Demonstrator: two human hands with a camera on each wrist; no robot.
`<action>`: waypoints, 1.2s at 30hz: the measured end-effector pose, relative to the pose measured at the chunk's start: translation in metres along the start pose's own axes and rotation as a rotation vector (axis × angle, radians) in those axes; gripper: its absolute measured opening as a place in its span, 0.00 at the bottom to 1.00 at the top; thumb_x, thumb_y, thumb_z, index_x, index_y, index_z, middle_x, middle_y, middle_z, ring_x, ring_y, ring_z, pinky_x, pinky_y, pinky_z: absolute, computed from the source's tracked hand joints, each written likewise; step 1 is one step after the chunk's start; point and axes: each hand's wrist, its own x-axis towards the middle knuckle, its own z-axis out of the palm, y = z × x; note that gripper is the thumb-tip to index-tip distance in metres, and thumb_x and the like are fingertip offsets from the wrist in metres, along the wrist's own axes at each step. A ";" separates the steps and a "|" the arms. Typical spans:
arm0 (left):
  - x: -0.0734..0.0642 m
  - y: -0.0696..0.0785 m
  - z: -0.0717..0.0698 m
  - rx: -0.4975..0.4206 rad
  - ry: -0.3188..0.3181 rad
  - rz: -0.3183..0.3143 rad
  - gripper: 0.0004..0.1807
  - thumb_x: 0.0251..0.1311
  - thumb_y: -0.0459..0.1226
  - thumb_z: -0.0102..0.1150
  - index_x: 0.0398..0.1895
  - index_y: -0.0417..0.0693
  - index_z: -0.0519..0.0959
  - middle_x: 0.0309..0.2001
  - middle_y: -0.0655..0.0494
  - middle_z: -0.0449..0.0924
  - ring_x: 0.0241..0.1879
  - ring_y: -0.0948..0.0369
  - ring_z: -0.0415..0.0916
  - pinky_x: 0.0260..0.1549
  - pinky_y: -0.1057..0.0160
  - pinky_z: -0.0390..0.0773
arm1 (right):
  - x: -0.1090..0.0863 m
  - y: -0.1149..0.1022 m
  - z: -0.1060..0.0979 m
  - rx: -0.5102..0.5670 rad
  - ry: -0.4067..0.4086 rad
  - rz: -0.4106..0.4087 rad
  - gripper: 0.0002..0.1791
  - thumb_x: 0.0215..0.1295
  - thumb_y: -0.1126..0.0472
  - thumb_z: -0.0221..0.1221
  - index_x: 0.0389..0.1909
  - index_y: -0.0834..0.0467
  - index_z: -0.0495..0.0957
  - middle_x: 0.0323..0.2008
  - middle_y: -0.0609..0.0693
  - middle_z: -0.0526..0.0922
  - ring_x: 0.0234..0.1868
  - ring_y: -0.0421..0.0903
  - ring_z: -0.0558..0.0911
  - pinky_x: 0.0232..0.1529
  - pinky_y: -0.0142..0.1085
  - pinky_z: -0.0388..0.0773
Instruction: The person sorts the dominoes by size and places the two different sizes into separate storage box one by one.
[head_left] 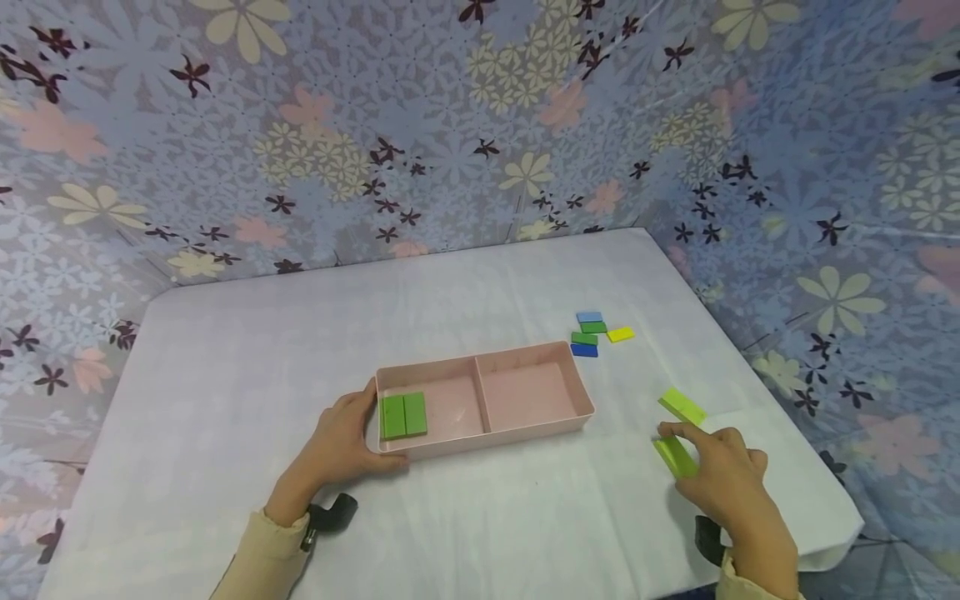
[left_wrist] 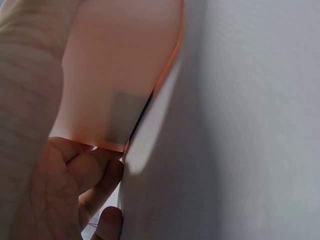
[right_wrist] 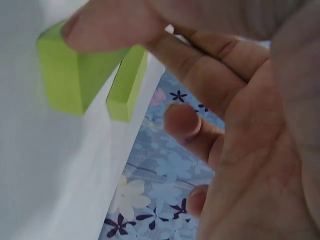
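Towards the near right corner of the white surface (head_left: pixel 465 542), a lime block (head_left: pixel 675 458) is pinched between thumb and forefinger of the right hand (head_left: pixel 727 475); under uneven pressure it could be twisted loose. The left end of a pink box (head_left: pixel 532 392) is gripped by the left hand (head_left: pixel 341 442); by a sharp tug, the green blocks (head_left: pixel 416 414) inside could be jostled. Beyond, a second lime block (head_left: pixel 681 406) could be knocked towards the right edge by stray fingers. Farther, small coloured blocks (head_left: pixel 594 327) are gathered.

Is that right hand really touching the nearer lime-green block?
Touching: in the right wrist view, the right hand presses its thumb against the lime-green block.
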 end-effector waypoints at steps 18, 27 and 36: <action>0.000 -0.003 0.004 -0.012 0.032 0.033 0.74 0.36 0.67 0.76 0.80 0.37 0.49 0.68 0.39 0.70 0.68 0.40 0.64 0.65 0.35 0.66 | -0.004 0.010 -0.003 -0.074 0.010 -0.054 0.39 0.43 0.72 0.67 0.62 0.50 0.78 0.38 0.54 0.82 0.50 0.61 0.69 0.44 0.59 0.55; -0.001 -0.003 0.003 -0.012 0.026 0.027 0.74 0.36 0.66 0.77 0.80 0.37 0.49 0.68 0.39 0.70 0.68 0.39 0.64 0.65 0.33 0.64 | -0.005 0.010 0.000 -0.075 0.037 -0.023 0.39 0.45 0.66 0.73 0.63 0.53 0.77 0.36 0.55 0.84 0.50 0.61 0.69 0.46 0.62 0.53; 0.000 -0.002 0.000 0.002 0.027 0.038 0.73 0.37 0.66 0.77 0.80 0.40 0.49 0.69 0.40 0.70 0.68 0.39 0.64 0.65 0.33 0.64 | -0.004 0.008 0.002 -0.067 0.055 -0.023 0.37 0.44 0.62 0.76 0.61 0.52 0.79 0.36 0.53 0.86 0.46 0.58 0.69 0.46 0.63 0.51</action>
